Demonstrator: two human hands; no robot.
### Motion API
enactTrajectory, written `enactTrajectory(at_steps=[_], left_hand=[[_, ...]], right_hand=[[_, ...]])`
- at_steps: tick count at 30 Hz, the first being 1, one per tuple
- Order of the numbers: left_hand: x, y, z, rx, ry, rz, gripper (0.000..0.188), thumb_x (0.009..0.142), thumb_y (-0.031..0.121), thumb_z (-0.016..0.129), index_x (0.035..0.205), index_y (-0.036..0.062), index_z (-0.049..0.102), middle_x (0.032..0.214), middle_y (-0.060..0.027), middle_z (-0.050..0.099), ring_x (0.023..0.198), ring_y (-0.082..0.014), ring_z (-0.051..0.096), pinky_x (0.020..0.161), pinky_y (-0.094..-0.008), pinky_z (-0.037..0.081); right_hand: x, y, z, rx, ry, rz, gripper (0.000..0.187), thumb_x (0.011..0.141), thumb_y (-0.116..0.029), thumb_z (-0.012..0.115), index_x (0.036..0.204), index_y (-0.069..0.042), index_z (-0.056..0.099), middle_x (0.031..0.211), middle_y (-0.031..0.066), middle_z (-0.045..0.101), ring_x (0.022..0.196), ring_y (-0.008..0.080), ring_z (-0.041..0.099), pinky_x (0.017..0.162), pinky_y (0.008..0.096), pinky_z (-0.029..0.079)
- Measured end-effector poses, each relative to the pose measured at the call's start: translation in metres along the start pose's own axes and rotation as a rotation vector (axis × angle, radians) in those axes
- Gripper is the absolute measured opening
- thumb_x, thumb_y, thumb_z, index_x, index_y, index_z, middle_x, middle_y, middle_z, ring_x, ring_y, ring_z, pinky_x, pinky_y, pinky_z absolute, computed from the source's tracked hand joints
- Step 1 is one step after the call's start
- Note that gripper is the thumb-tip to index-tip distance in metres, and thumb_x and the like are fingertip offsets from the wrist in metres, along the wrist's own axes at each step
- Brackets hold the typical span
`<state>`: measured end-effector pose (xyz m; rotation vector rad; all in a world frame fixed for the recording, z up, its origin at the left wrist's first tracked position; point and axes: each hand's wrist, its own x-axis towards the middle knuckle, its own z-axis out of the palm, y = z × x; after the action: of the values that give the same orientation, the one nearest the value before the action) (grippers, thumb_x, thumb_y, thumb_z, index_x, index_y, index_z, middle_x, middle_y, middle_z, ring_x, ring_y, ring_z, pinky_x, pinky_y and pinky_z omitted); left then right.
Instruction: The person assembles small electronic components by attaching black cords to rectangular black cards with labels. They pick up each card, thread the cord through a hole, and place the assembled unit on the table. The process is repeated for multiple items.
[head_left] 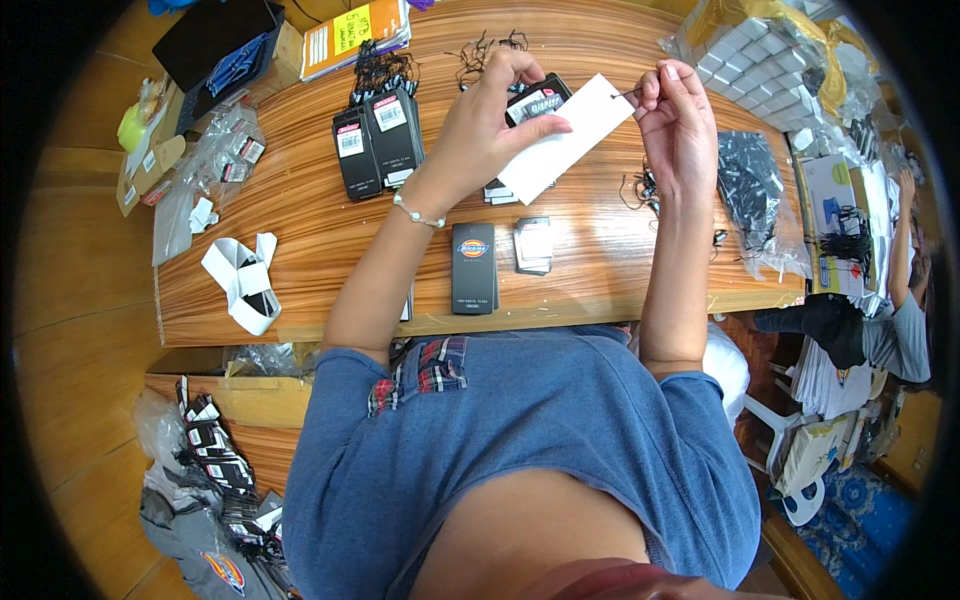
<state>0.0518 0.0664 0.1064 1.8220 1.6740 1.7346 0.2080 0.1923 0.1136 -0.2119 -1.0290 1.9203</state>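
My left hand [488,128] is closed on a white hang tag [568,142], its thumb lying over the tag's edge. Beyond the thumb a black tag [538,101] with a label shows; whether it is held too I cannot tell. At the tag's upper right corner my right hand [676,135] pinches a thin black string [624,95] by the hole. Nearer to me lie a stack of black hang tags [473,268] with a colored logo and a small pile of white stickers [533,245]. Part of another pile is hidden under the held tag.
Stacks of black tags with strings [388,140] stand at the back left. A roll of white tape [245,282] lies at the left edge. Plastic-wrapped white boxes [745,70] and a bag of black strings [752,190] occupy the right. Another person [895,330] is at far right.
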Motion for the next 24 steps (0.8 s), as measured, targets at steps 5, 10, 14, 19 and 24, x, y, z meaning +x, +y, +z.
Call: enactTrajectory(at_steps=[5, 10, 14, 19, 24], left_hand=[[0.002, 0.012, -0.015, -0.049, -0.179, -0.168, 0.020, 0.077, 0.012, 0.068, 0.091, 0.0042, 0.056, 0.095, -0.0036, 0.057, 0.083, -0.0114, 0.056, 0.065, -0.0221, 0.045], [0.014, 0.016, -0.022, 0.323, 0.085, 0.318, 0.017, 0.071, 0.016, 0.071, 0.081, 0.0059, 0.062, 0.084, -0.0033, 0.061, 0.076, -0.0164, 0.058, 0.065, -0.0275, 0.045], [0.017, 0.028, -0.028, 0.317, 0.050, 0.232, 0.017, 0.069, 0.018, 0.072, 0.079, 0.0067, 0.064, 0.074, -0.0028, 0.062, 0.069, -0.0174, 0.058, 0.061, -0.0286, 0.046], [0.012, 0.031, -0.030, -0.152, 0.010, -0.167, 0.019, 0.077, -0.002, 0.065, 0.096, -0.0039, 0.063, 0.091, -0.0087, 0.065, 0.079, -0.0120, 0.063, 0.071, -0.0214, 0.050], [0.012, 0.026, -0.026, -0.369, 0.000, -0.235, 0.017, 0.081, 0.006, 0.063, 0.097, -0.0009, 0.064, 0.083, -0.0059, 0.066, 0.075, -0.0100, 0.063, 0.070, -0.0205, 0.051]], right_hand=[[-0.001, -0.007, 0.001, 0.068, -0.074, -0.008, 0.010, 0.089, -0.010, 0.052, 0.094, -0.002, 0.055, 0.072, 0.0038, 0.053, 0.068, 0.0100, 0.051, 0.070, 0.0273, 0.047], [-0.010, -0.013, 0.017, -0.047, -0.082, -0.007, 0.015, 0.089, -0.008, 0.053, 0.100, 0.001, 0.056, 0.078, 0.0066, 0.058, 0.072, 0.0107, 0.054, 0.072, 0.0255, 0.047], [-0.010, -0.011, 0.020, -0.172, -0.048, -0.043, 0.018, 0.087, -0.005, 0.054, 0.103, 0.002, 0.055, 0.083, 0.0092, 0.062, 0.074, 0.0114, 0.057, 0.073, 0.0240, 0.048], [-0.013, -0.007, 0.025, -0.543, -0.071, -0.195, 0.015, 0.085, -0.003, 0.055, 0.098, 0.002, 0.058, 0.082, 0.0090, 0.064, 0.074, 0.0106, 0.059, 0.070, 0.0221, 0.047], [-0.025, -0.005, 0.047, -0.601, -0.216, -0.056, 0.017, 0.085, -0.005, 0.057, 0.100, 0.003, 0.056, 0.080, 0.0063, 0.063, 0.076, 0.0092, 0.060, 0.067, 0.0199, 0.047]])
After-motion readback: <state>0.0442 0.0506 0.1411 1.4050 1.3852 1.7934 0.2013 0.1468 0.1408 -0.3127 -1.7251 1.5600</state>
